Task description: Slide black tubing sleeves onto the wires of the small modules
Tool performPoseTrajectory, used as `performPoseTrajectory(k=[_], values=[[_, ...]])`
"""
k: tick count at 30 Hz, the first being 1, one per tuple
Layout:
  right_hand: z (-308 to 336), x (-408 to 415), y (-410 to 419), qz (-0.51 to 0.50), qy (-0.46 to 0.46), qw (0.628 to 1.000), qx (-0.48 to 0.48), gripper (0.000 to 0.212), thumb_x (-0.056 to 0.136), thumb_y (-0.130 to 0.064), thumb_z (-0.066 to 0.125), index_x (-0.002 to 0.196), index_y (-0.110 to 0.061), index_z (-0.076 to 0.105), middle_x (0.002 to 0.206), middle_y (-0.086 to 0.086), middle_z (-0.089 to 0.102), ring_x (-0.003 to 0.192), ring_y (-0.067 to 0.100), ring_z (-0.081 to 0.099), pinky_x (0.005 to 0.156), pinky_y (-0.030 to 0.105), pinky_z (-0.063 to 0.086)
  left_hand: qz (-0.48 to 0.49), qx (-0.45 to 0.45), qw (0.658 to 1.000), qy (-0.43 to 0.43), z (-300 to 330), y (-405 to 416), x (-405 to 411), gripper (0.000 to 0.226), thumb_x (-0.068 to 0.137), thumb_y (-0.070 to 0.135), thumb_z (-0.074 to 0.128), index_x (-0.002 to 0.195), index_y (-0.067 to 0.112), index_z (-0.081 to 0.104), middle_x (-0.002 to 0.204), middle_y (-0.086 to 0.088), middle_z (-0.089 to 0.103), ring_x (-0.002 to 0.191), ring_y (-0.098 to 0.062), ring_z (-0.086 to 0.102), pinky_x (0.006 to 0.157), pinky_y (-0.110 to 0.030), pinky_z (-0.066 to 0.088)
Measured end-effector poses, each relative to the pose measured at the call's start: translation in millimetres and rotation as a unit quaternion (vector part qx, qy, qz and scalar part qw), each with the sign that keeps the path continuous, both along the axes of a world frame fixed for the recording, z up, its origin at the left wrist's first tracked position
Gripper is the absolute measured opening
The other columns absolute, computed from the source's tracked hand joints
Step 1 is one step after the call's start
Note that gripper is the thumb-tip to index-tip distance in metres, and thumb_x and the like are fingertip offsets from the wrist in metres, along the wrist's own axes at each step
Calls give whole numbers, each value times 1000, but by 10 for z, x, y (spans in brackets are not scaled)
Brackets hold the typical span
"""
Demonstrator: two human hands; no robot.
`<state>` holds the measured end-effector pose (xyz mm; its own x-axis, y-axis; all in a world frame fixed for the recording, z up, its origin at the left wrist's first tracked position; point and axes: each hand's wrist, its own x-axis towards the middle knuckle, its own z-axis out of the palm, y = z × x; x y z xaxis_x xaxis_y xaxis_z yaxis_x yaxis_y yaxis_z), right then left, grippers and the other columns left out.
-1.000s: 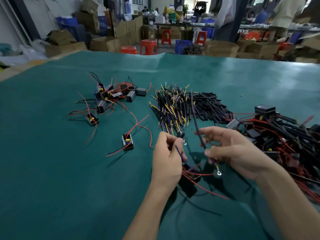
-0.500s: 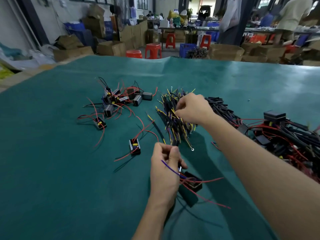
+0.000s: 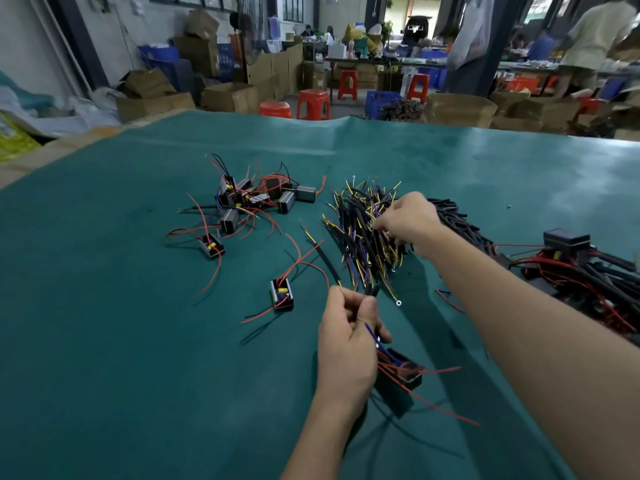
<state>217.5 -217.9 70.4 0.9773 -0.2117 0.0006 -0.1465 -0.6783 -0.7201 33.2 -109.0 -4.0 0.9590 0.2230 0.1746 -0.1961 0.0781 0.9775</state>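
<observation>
- Left hand (image 3: 348, 344) grip pinched: thumb and fingers curled round a blue wire (image 3: 375, 337) and a black sleeve end (image 3: 372, 292) poking up at 12 o'clock of the fist
- Blue wire runs down to a small black module (image 3: 403, 370) hanging just at 4 o'clock of the left hand, above the desk (image 3: 104, 375); red leads trail off it toward 4 o'clock
- Right hand (image 3: 407, 220) grip curled down into the pile of sleeved wires (image 3: 363, 233), fingertips pressed together among the strands; which strand it pinches, cannot tell
- That pile sits at centre, yellow and blue wire ends sticking out, one ring terminal (image 3: 398, 302) lying at its 6 o'clock edge
- Heap of loose black tubing sleeves (image 3: 457, 220) just at 3 o'clock of the right hand, partly hidden by the wrist
- Single module with yellow part (image 3: 282, 294) lies alone at 10 o'clock of the left hand, red leads spread round it
- One loose black sleeved wire (image 3: 327, 261) lies on the desk between that module and the centre pile
- Cluster of modules (image 3: 256, 199) with tangled red wires at 10 o'clock of the desk; another lone module (image 3: 212, 245) just at its 7 o'clock
- Big tangle of black modules and red wires (image 3: 588, 268) at the 3 o'clock edge
- Background: red stools (image 3: 313, 103), cardboard boxes (image 3: 230, 97), a person (image 3: 595, 39) standing at far 1 o'clock
</observation>
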Motion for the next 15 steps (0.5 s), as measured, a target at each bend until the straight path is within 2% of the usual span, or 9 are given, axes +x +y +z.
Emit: performPoseTrajectory(k=[2,5,8,10,13,15], values=[[98,-40,-88,-7,1,996,94,19,78,-8,80,67,-5,66,62,11,61,49,21,53,51,29,46,-3,2,1000,-2,13,3,-5,17,104,12,52,88,6,50,61,4,60,61,-17,60,62,-25,47],[241,-212,-277,6,4,978,207,23,83,0,75,69,-7,58,68,13,57,44,15,46,43,23,35,-2,7,1000,0,32,10,-11,18,104,14,52,88,8,50,61,5,60,62,-18,61,66,-31,48],[327,-536,-466,31,-17,965,259,14,88,-1,73,80,-4,61,78,17,65,51,16,59,49,26,48,0,10,1000,0,49,11,-22,17,104,14,52,89,6,50,61,5,60,62,-18,61,65,-32,48],[405,-746,-595,28,-81,953,291,15,89,0,72,80,-5,61,75,16,66,54,15,65,53,24,56,1,14,1000,0,63,9,-33,18,105,16,51,89,7,50,61,6,61,62,-19,61,64,-34,49],[634,-1025,-770,34,-182,929,321,15,87,2,73,79,-7,64,68,10,68,56,14,68,59,23,58,2,8,1000,1,76,6,-31,17,105,15,51,90,6,50,61,5,61,63,-20,60,67,-38,49],[810,-1173,-870,47,-217,913,343,11,88,-2,73,82,-8,66,67,5,70,58,13,68,59,22,57,4,9,1000,2,70,3,-26,17,105,14,50,90,6,50,61,6,61,63,-22,60,68,-39,49]])
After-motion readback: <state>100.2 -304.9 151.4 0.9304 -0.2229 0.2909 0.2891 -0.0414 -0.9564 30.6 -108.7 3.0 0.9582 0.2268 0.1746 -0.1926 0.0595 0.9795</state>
